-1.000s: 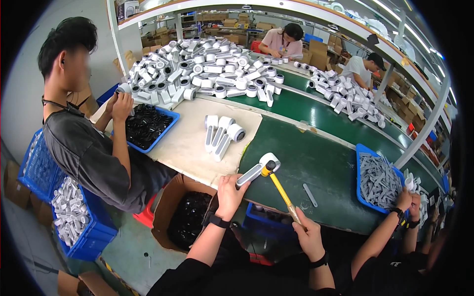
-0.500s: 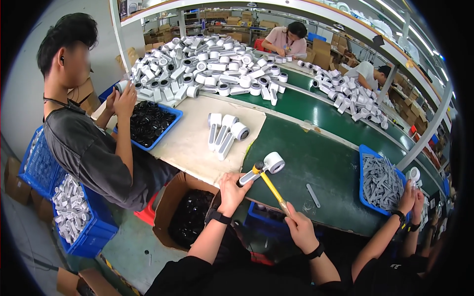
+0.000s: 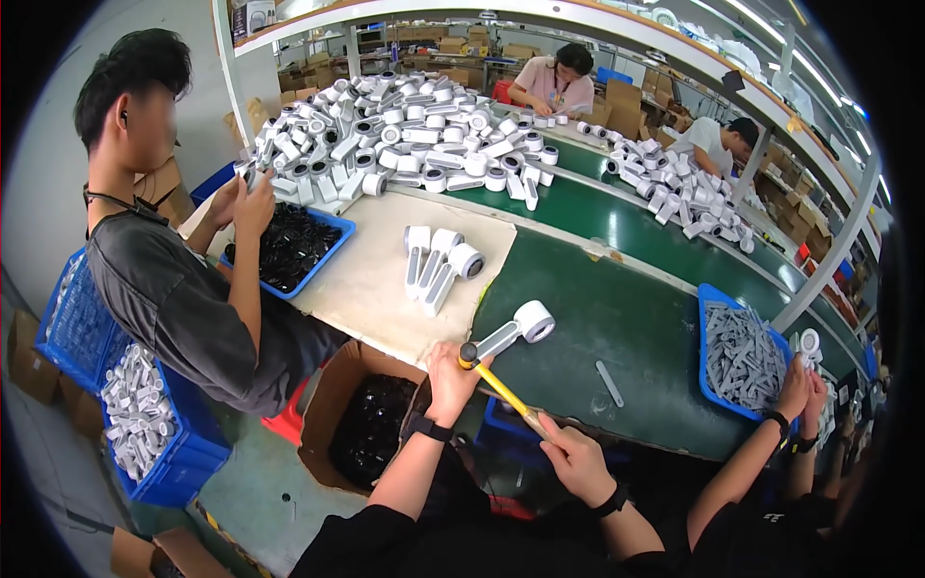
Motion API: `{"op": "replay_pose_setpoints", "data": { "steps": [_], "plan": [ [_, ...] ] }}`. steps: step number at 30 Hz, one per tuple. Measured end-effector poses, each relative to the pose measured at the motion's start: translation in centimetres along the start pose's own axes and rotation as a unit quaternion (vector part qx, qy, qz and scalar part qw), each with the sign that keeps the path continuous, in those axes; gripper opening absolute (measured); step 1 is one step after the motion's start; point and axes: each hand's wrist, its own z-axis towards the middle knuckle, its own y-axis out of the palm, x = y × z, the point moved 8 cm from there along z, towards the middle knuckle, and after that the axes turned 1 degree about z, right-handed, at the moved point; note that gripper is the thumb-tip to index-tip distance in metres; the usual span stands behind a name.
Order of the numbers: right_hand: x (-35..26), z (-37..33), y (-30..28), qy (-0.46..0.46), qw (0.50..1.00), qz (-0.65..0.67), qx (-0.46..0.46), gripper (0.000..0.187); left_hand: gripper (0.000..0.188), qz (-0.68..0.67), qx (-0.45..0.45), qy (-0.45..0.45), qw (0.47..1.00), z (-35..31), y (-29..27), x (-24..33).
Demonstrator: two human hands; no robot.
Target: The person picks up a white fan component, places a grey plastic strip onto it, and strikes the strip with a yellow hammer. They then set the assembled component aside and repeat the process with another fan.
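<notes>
My left hand (image 3: 451, 378) is closed around the near end of a white handheld device (image 3: 532, 324), which has a round head and a grey strip along its handle. The device lies tilted on the green tabletop, its head pointing away to the right. In my right hand (image 3: 578, 459) is a hammer (image 3: 503, 387) with a yellow handle and a dark, round head. The hammer's head is over the near end of the device's handle, beside my left fingers; whether it touches cannot be seen. A loose grey strip (image 3: 609, 383) lies to the right.
Several similar devices (image 3: 439, 265) lie on the beige sheet (image 3: 385, 217), with a large pile (image 3: 405, 125) behind. A blue tray (image 3: 705, 371) holds grey strips; another (image 3: 323, 260) holds dark parts. A carton (image 3: 323, 438) stands below the edge. Co-workers sit left and right.
The hammer's head has moved left and nearer to me, from the middle of the device's handle to its near end. My right hand has shifted slightly left and down with it.
</notes>
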Motion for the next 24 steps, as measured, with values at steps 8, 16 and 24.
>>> {"op": "replay_pose_setpoints", "data": {
  "steps": [8,16,24],
  "plan": [
    [3.5,1.8,-2.3,0.033,0.994,0.009,0.102,0.05,0.034,-0.026,-0.007,0.024,0.999,0.1,-0.2,1.3],
    [5.6,0.9,-1.0,0.044,0.989,0.083,0.111,0.051,0.031,0.112,-0.055,0.099,0.987,1.9,1.7,4.1],
    [8.3,-3.8,-1.7,0.123,0.954,0.23,0.148,0.056,0.028,0.096,-0.006,0.178,0.979,8.0,2.2,2.5]
  ]
}}
